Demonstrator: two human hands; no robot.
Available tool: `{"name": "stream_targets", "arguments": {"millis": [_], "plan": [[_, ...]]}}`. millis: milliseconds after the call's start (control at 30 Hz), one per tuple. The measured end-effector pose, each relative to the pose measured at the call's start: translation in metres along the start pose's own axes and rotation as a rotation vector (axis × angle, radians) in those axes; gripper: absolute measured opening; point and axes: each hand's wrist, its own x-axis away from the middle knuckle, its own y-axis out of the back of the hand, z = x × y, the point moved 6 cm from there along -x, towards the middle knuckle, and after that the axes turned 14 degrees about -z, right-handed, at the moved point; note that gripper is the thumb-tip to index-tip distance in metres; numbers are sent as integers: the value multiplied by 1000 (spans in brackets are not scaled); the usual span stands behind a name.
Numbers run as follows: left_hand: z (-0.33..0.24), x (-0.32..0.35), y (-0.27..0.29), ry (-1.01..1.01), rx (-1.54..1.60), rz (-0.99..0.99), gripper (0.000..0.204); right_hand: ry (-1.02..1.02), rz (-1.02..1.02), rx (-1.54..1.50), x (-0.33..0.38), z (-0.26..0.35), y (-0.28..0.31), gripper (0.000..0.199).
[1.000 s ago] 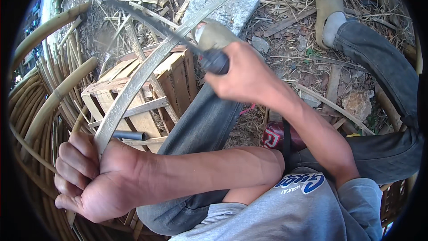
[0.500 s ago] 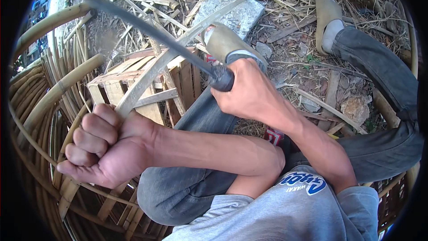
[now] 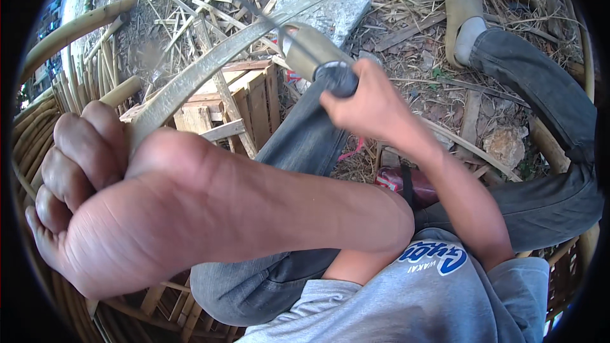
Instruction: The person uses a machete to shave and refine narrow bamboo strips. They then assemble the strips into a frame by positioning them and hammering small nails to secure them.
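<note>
My left hand (image 3: pixel 133 203) is raised close to the camera, its fingers wrapped round the lower end of a long pale bamboo strip (image 3: pixel 203 67). The strip slants up and to the right, curving slightly toward its far end. My right hand (image 3: pixel 378 105) grips the dark handle of a long-bladed knife (image 3: pixel 340 79) above my left lower leg. Its thin dark blade is smeared by motion and points up and left, crossing the strip in the picture. Whether blade and strip touch, I cannot tell.
A wooden slat crate (image 3: pixel 254 98) stands beyond my left hand, near a pale stone block (image 3: pixel 330 9). Bent bamboo poles (image 3: pixel 76 22) frame the left side. Bamboo scraps litter the ground around my shoes (image 3: pixel 311 51). A rock (image 3: pixel 506 146) lies between my legs.
My left hand has come up closer to the camera with the bamboo strip. My right hand has shifted slightly right, and the knife blade now points more steeply upward.
</note>
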Motion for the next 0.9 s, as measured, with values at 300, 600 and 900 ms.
{"name": "stream_targets", "arguments": {"millis": [300,600,900], "plan": [[16,-30,30,176,-34,-376,30,-59,20,-65,-11,-23,-21,22],[9,-30,3,100,55,-154,30,-200,-73,39,-73,-97,-5,26],[8,-44,-13,55,214,296,31,117,8,-195,-29,13,-13,26]]}}
